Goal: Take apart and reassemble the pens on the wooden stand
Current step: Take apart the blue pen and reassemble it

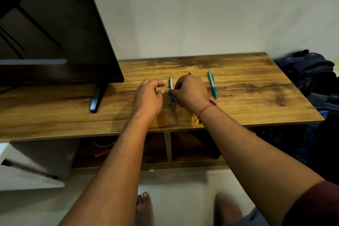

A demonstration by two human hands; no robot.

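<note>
A blue and white pen (171,83) lies on the wooden stand (247,101), pointing toward me. My right hand (191,91) rests over the stand, and its thumb and fingertips pinch this pen at its middle. My left hand (148,97) hovers just left of the pen with its fingers curled and apart, holding nothing. A teal pen (212,84) lies to the right of my right hand. A dark pen (189,73) lies mostly hidden beneath my right hand; only its ends show.
A black TV (55,33) stands on the left of the stand, its foot (96,99) near my left hand. Dark bags (311,71) are piled beyond the right edge. Open shelves (183,148) sit under the top. My bare feet (145,207) are on the tiled floor.
</note>
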